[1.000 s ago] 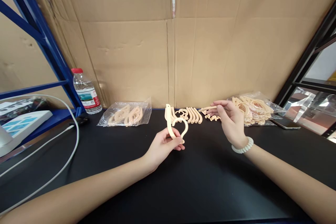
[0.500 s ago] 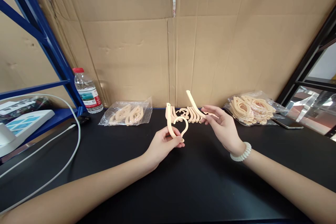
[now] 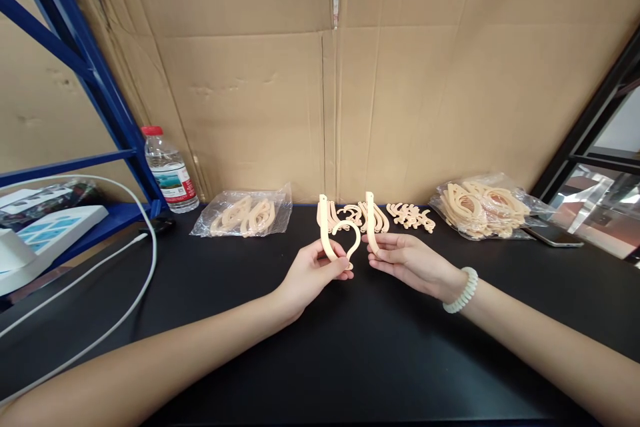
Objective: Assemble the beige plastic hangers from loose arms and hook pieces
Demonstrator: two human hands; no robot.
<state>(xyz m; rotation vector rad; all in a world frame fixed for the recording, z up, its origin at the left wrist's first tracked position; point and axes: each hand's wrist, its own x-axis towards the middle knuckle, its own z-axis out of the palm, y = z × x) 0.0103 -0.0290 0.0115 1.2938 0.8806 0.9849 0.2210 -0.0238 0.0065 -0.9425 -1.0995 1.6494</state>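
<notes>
My left hand (image 3: pixel 313 273) is closed around a beige plastic hook part (image 3: pixel 334 239), a curved arm joined to a round hook, held upright above the black table (image 3: pixel 310 360). My right hand (image 3: pixel 403 260), palm up with a white bead bracelet on the wrist, pinches a second beige curved arm piece (image 3: pixel 371 227) upright, close beside the first part. Behind both hands lie loose beige arm pieces (image 3: pixel 350 215) in a row and small hook pieces (image 3: pixel 411 217) on the table.
A clear bag of beige parts (image 3: pixel 243 215) lies at the back left, a fuller bag (image 3: pixel 483 207) at the back right beside a phone (image 3: pixel 555 235). A water bottle (image 3: pixel 167 172), blue shelf frame (image 3: pixel 85 73), white cable (image 3: pixel 135 280) and cardboard wall (image 3: pixel 325 80) surround the table.
My right hand picked a curved piece from the loose pile, swung it up and brought it left, next to the part in my left hand. My left hand stayed nearly still.
</notes>
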